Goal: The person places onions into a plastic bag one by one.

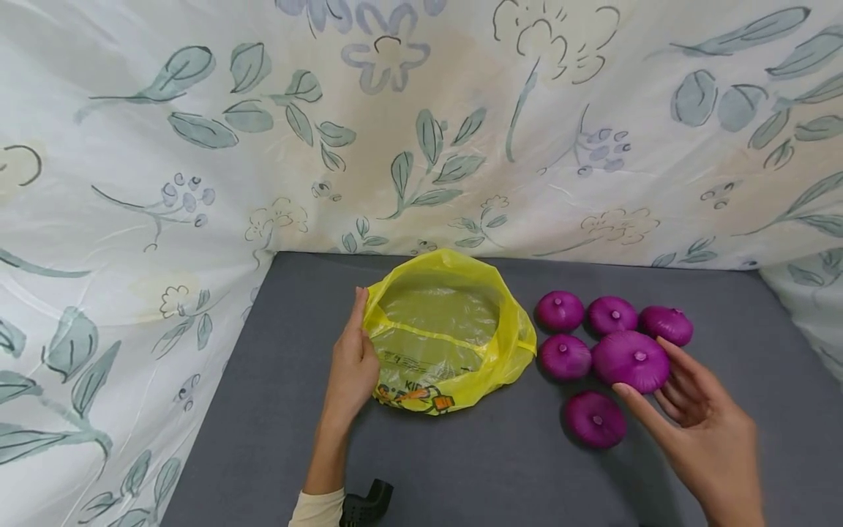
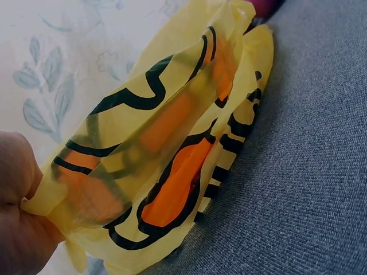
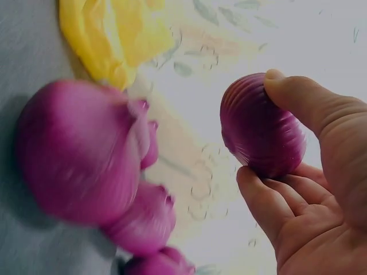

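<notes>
A yellow plastic bag [image 1: 454,391] stands with its mouth spread wide on the dark table. My left hand [image 1: 356,366] pinches the bag's left rim; in the left wrist view, thumb and fingers [image 2: 23,200] grip the gathered plastic. My right hand [image 1: 707,432] holds a purple onion [image 1: 631,362] between thumb and fingers. From the right wrist view, this held onion [image 3: 261,126] is up off the table, beside the other onions. Several more purple onions [image 1: 596,419] lie on the table between the bag and my right hand.
Dark grey cloth covers the table [image 1: 474,468]. A floral curtain [image 1: 395,146] hangs behind it and along the left side. Near the left forearm, a black device [image 1: 367,503] shows at the lower edge.
</notes>
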